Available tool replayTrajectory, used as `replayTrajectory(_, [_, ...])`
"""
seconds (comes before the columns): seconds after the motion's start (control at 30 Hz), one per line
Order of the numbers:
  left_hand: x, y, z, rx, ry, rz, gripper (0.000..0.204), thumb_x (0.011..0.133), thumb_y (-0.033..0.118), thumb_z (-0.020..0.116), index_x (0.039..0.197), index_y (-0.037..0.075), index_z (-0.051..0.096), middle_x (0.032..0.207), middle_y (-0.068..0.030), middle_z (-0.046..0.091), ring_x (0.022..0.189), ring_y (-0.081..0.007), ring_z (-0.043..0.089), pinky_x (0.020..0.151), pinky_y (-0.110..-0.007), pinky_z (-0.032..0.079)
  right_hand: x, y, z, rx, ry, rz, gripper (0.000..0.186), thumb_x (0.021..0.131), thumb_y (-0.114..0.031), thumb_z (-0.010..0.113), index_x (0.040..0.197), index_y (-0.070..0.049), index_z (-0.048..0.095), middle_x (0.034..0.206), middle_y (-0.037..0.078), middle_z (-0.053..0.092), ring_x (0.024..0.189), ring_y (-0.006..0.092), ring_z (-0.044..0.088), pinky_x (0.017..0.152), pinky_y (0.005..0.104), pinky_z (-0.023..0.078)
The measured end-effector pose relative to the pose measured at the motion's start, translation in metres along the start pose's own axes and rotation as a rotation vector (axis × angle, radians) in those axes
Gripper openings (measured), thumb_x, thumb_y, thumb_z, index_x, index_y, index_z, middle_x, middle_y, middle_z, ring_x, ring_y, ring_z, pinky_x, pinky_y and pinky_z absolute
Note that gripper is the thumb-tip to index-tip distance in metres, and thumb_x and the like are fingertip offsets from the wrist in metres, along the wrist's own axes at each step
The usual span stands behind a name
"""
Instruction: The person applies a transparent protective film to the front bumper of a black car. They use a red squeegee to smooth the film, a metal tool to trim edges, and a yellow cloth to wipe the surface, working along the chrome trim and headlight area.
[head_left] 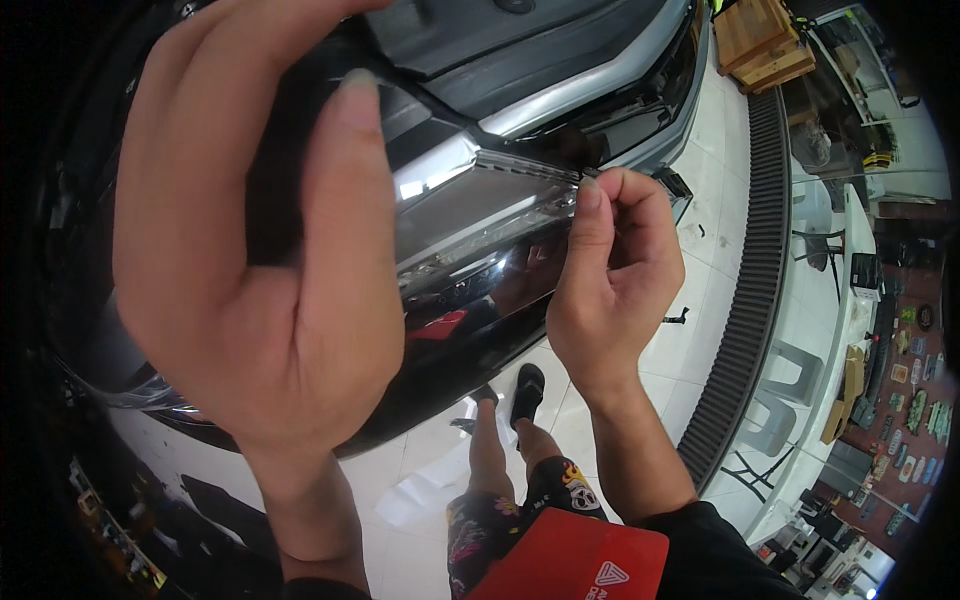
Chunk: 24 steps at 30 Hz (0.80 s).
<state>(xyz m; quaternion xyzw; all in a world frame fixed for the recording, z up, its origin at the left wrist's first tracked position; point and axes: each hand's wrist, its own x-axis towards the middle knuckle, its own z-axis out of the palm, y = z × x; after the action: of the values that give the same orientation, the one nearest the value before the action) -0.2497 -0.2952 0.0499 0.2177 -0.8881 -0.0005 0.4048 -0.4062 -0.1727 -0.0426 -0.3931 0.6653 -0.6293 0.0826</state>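
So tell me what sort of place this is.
Most likely a car workshop or detailing bay: both hands work at a car's headlight, on a glossy white tiled floor with a long drain grate and cluttered shelves behind.

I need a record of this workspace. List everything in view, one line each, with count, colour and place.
car front end: one, silver and glossy black, fills the upper left and centre.
headlight: one, clear and chrome, centre, between the two hands.
floor: one, white glossy tiles, under the car and to its right.
drain grate: one, dark grey, a curved strip on the right.
wooden crates: a stack, tan, top right.
red card: one, red, bottom centre at the person's waist.
shorts: one pair, black with a coloured pattern, bottom centre.
shoe: one seen clearly, black, lower centre.
left hand: one, raised against the car, left.
right hand: one, fingertips pinched at the headlight's outer edge.
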Motion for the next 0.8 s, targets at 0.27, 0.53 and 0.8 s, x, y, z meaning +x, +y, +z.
replayTrajectory(0.27, [-0.005, 0.008, -0.002, -0.138, 0.043, -0.092, 0.027, 0.100, 0.005, 0.063, 0.126, 0.003, 0.071, 0.124, -0.0102, 0.073, 0.113, -0.0174, 0.069, 0.097, -0.030, 0.053, -0.009, -0.004, 0.007, 0.130, -0.003, 0.013, 0.009, 0.106, -0.007, 0.059, 0.109, 0.002, 0.060, 0.083, -0.005, 0.056, 0.069, -0.0014, 0.046, 0.061, 0.0148, 0.034])
replayTrajectory(0.53, [-0.052, 0.064, 0.027, -0.321, -0.066, -0.324, 0.030, 0.085, -0.003, 0.078, 0.114, 0.006, 0.078, 0.085, -0.0046, 0.069, 0.062, -0.0084, 0.058, 0.051, -0.024, 0.042, -0.005, -0.008, 0.006, 0.246, 0.036, 0.130, 0.012, 0.102, -0.009, 0.066, 0.107, 0.001, 0.064, 0.080, -0.004, 0.058, 0.068, 0.0001, 0.048, 0.057, 0.0164, 0.037])
replayTrajectory(0.8, [-0.044, 0.099, 0.090, -0.249, 0.109, -0.484, 0.037, 0.082, -0.002, 0.081, 0.117, 0.012, 0.079, 0.076, -0.0033, 0.067, 0.057, -0.0095, 0.060, 0.052, -0.026, 0.045, 0.014, -0.015, -0.025, 0.267, -0.133, 0.227, 0.011, 0.101, -0.008, 0.068, 0.104, 0.003, 0.067, 0.084, -0.001, 0.066, 0.072, -0.0001, 0.055, 0.062, 0.0164, 0.042])
